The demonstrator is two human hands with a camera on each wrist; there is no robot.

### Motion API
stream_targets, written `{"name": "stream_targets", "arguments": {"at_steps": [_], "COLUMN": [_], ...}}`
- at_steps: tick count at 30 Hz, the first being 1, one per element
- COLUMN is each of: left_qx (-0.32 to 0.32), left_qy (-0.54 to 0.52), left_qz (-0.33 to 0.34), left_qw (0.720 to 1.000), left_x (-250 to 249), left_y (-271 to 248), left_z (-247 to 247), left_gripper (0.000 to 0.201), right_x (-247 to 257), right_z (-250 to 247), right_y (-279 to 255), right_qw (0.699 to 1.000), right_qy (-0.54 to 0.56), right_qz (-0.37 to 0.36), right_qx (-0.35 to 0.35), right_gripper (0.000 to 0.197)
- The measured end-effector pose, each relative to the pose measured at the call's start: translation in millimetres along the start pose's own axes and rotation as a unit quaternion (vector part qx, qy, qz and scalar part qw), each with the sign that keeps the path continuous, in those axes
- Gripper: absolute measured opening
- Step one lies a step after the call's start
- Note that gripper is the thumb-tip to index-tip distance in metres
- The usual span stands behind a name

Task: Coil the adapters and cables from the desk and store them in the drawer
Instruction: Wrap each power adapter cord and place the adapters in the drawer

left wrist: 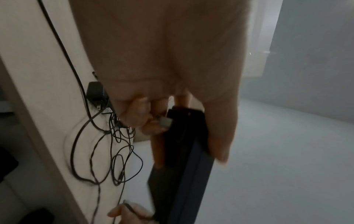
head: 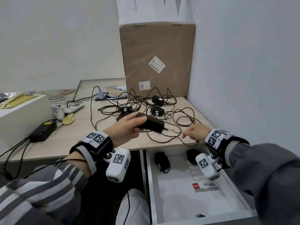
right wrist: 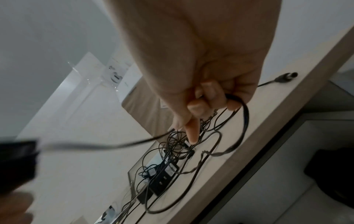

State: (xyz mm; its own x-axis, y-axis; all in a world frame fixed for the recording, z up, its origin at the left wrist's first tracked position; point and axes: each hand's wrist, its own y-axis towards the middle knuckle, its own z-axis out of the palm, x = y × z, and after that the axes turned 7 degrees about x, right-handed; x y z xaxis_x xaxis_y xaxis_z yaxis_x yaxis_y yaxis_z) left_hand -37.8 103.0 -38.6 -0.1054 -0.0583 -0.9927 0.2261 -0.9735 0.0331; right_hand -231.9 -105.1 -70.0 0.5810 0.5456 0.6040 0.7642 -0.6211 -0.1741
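Observation:
My left hand point(head: 129, 127) grips a black adapter brick point(head: 151, 124) lifted above the desk's front edge; the left wrist view shows the same adapter point(left wrist: 184, 151) between thumb and fingers. My right hand point(head: 194, 133) pinches that adapter's black cable point(right wrist: 243, 118), which runs blurred to the brick point(right wrist: 17, 163). Several more black adapters point(head: 157, 100) lie in a tangle of cables point(head: 138, 103) on the wooden desk point(head: 81, 135). The open white drawer point(head: 186, 200) below holds two coiled black adapters point(head: 161, 160).
A tall cardboard box point(head: 157, 59) leans against the wall behind the tangle. A black power brick point(head: 43, 131), a white box point(head: 21, 117) and a small yellow object point(head: 68, 120) lie at left. A wall closes the right side.

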Motion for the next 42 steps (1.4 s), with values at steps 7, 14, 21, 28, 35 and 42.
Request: {"name": "stream_targets", "arguments": {"at_steps": [7,14,21,28,35,42], "left_qx": [0.115,-0.076,-0.152,-0.145,-0.129,-0.168], "left_qy": [0.386,0.375,0.144,-0.059,-0.103,-0.126], "left_qz": [-0.153,-0.143,-0.116,-0.109,-0.118,-0.043], "left_qw": [0.902,0.913,0.971,0.982,0.979,0.977], "left_x": [19,43,58,42,41,34], "left_y": [3,30,35,35,33,36], "left_z": [31,42,45,46,42,42], "left_gripper": [0.035,0.046,0.063,0.054,0.036,0.029], "right_x": [45,82,89,89,87,83], "right_z": [-4,16,31,42,45,55], "right_y": [-7,-16,-24,-34,-33,-37], "right_qw": [0.994,0.984,0.975,0.953,0.946,0.935], "right_qy": [-0.079,-0.053,-0.051,-0.133,-0.156,-0.025], "right_qz": [-0.067,-0.148,-0.207,-0.265,-0.274,-0.328], "right_qx": [-0.017,-0.082,-0.067,-0.061,-0.068,-0.134], "right_gripper": [0.024,0.028,0.028,0.018,0.02,0.035]}}
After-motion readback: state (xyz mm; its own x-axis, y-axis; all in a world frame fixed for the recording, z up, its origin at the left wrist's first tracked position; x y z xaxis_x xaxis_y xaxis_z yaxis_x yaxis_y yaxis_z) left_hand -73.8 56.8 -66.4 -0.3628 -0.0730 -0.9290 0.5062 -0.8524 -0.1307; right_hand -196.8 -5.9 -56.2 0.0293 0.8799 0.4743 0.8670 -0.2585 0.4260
